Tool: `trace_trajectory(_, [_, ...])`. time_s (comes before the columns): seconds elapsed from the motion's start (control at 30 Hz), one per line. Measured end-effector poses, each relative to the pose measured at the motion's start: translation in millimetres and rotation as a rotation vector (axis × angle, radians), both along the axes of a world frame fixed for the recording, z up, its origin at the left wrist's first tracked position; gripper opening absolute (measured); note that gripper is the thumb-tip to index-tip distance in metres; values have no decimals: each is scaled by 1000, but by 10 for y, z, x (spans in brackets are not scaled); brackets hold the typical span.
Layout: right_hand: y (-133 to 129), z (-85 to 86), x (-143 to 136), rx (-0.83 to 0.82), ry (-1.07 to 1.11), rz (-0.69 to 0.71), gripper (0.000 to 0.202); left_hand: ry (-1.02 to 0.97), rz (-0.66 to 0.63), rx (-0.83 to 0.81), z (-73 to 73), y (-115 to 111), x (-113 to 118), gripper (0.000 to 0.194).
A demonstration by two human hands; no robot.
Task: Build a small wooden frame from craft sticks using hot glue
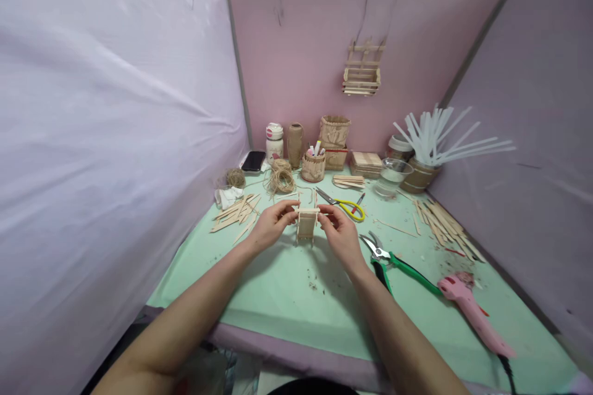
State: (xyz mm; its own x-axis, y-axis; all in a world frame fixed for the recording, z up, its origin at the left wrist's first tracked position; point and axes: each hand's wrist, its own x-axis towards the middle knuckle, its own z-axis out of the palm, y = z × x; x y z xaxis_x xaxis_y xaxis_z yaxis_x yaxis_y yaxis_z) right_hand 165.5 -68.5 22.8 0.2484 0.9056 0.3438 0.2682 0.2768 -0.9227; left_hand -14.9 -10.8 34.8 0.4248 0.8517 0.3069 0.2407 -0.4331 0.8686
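Observation:
Between my two hands is a small frame of wooden craft sticks, upright over the middle of the green cloth. My left hand pinches its left side near the top crosspiece. On the opposite side, the fingers of my right hand grip the end near the same crosspiece. Thin uprights stick up at both sides of the frame. Just behind it lie yellow-handled scissors, blades pointing left. Whether the frame's feet touch the cloth, I cannot tell.
Green pruning shears and a pink glue gun lie at right. Loose sticks are at left, more sticks at right. Twine, a plastic cup and white glue sticks stand behind. Cloth walls enclose the table.

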Motion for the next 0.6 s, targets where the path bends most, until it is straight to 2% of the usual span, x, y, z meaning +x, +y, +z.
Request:
trace_trajectory(0.13, [22, 1, 24, 59, 19, -7, 24, 117, -54, 81, 68, 79, -13, 36])
trace_trajectory(0.27, [35, 6, 27, 40, 61, 20, 23, 137, -93, 185, 79, 167, -15, 29])
trace_trajectory(0.6, [21, 34, -14, 18, 100, 13, 21, 145, -142, 247, 48, 227, 11, 22])
